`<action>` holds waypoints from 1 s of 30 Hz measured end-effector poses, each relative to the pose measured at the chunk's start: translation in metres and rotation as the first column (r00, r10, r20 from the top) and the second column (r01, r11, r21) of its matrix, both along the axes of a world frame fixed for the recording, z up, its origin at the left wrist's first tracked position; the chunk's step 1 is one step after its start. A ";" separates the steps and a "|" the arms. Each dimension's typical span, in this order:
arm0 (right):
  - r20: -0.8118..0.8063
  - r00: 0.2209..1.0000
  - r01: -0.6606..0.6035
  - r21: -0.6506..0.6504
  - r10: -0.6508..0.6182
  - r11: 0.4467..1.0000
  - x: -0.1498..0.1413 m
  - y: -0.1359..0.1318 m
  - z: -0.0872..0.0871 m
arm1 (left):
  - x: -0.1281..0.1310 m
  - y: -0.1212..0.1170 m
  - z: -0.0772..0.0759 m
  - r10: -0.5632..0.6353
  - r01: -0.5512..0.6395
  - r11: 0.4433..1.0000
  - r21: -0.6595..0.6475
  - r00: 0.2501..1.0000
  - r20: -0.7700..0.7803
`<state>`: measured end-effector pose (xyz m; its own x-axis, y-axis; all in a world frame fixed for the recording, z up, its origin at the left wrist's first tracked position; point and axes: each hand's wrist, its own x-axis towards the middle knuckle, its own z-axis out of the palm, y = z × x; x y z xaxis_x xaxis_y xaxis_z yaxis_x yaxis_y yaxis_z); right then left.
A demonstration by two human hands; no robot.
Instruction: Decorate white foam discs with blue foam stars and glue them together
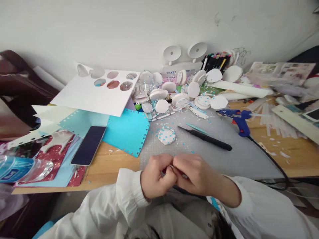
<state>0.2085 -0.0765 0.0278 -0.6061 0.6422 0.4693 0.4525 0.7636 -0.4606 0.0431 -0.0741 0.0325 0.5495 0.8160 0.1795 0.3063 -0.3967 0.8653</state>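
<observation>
My left hand [157,176] and my right hand [196,174] meet at the near edge of the grey cutting mat [224,146], both closed with fingertips pinched together. A thin metal tool [174,170], too small to name, shows between them. A white foam disc dotted with blue [166,136] lies on the mat just beyond my hands. A black craft knife [206,138] lies to its right.
Several white foam discs [179,94] are piled at the back. A blue glue gun [238,119] lies right, its cable trailing off the table. Left are a phone [89,145], blue punched card [127,131], a white sheet with round holes [94,94] and a water bottle [22,169].
</observation>
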 end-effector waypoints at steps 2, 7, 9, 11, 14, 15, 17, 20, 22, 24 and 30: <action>-0.028 1.000 -0.002 -0.042 0.001 0.999 0.004 0.002 0.002 | 0.000 0.000 -0.002 0.017 -0.016 1.000 -0.026 0.999 0.033; -0.127 0.992 0.000 -0.138 -0.017 0.990 0.014 0.008 0.003 | -0.001 0.006 -0.010 0.093 -0.055 0.971 -0.231 0.983 0.159; -0.136 0.990 0.010 -0.169 -0.033 0.986 0.014 0.012 0.003 | 0.000 0.011 -0.013 0.115 -0.048 0.950 -0.309 0.973 0.202; -0.141 0.989 0.007 -0.195 -0.035 0.981 0.012 0.018 0.002 | 0.000 0.017 -0.016 0.124 -0.040 0.938 -0.343 0.966 0.225; -0.182 0.983 -0.034 -0.192 -0.002 0.981 0.006 0.029 0.002 | -0.001 0.026 -0.019 0.134 -0.028 0.922 -0.386 0.959 0.251; -0.197 0.980 -0.042 -0.181 0.005 0.983 0.005 0.032 0.002 | -0.001 0.028 -0.019 0.133 -0.024 0.919 -0.393 0.958 0.253; -0.217 0.976 -0.024 -0.150 -0.010 0.988 0.004 0.037 0.002 | -0.003 0.033 -0.019 0.116 -0.011 0.922 -0.388 0.962 0.247; -0.219 0.974 0.032 -0.097 -0.053 0.995 0.003 0.040 0.000 | -0.006 0.037 -0.019 0.086 -0.003 0.937 -0.349 0.971 0.222; -0.202 0.977 0.056 -0.064 -0.068 0.996 0.003 0.039 -0.002 | -0.007 0.038 -0.021 0.085 -0.008 0.943 -0.331 0.972 0.217; -0.167 0.983 0.067 -0.060 -0.076 0.996 0.001 0.036 -0.005 | -0.007 0.038 -0.024 0.089 -0.015 0.946 -0.325 0.972 0.215; -0.120 0.985 0.122 -0.046 -0.126 0.992 -0.009 0.033 -0.010 | -0.006 0.037 -0.030 0.098 -0.052 0.969 -0.243 0.979 0.181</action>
